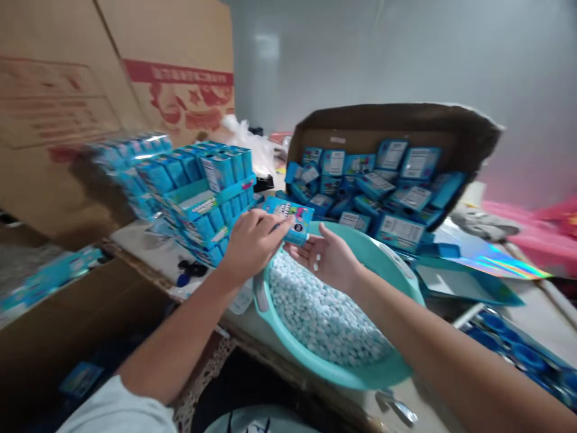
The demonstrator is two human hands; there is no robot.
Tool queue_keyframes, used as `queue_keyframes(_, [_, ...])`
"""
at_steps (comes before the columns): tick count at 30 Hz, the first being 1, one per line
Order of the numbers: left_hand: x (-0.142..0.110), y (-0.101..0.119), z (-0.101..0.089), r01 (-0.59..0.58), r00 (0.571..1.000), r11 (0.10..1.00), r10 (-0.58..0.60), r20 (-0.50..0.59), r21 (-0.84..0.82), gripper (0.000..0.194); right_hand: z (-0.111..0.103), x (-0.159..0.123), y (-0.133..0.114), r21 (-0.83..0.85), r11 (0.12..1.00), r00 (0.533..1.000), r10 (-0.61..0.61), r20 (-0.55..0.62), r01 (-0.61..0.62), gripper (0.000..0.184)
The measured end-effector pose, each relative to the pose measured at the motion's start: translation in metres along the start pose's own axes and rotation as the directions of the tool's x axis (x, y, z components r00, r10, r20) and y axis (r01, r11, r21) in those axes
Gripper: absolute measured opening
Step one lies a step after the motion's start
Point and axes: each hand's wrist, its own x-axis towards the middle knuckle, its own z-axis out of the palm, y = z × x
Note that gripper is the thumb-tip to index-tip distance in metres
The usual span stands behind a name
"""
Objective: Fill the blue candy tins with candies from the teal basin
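My left hand [252, 237] is closed on a small blue printed box [291, 218], tilted over the far left rim of a teal tub [279, 328]. Just to its right, my right hand [324, 255] is turned palm up with fingers stretched out, close under the box's lower end. Two or so small white pellets [317, 261] lie on its fingers. Whether the right fingertips touch the box, I cannot tell. Below both hands, the tub holds a heap of the same pale pellets [324, 319].
Stacked trays of blue boxes [198, 192] stand at left. Behind the tub, a tipped carton [387, 117] holds many loose blue boxes. A big brown carton [180, 36] rises back left. A metal scoop-like piece [399, 409] lies by the tub's front; blue lids [518, 343] lie at right.
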Motion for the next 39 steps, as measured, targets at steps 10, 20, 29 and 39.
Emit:
queue_keyframes(10, [-0.017, -0.003, 0.02, 0.055, 0.998, 0.996, -0.055, 0.009, -0.063, 0.035, -0.001, -0.004, -0.012, -0.444, 0.896, 0.994, -0.061, -0.092, 0.014, 0.062])
queue_keyframes(20, [-0.102, 0.002, -0.015, 0.691, 0.723, 0.716, -0.68, 0.121, -0.104, 0.032, -0.041, -0.018, -0.038, -0.899, -0.425, 0.994, -0.005, -0.111, -0.102, 0.056])
queue_keyframes(29, [-0.139, -0.001, 0.007, 0.889, 0.456, 0.389, -0.81, 0.37, -0.244, 0.039, -0.05, -0.009, -0.02, -0.885, -0.465, 0.98, 0.169, -0.104, -0.014, 0.064])
queue_keyframes(39, [-0.225, -0.013, 0.005, 0.98, 0.085, 0.103, -0.99, -0.112, -0.168, 0.032, -0.051, -0.008, -0.006, -0.86, -0.51, 0.972, 0.184, -0.144, -0.031, 0.029])
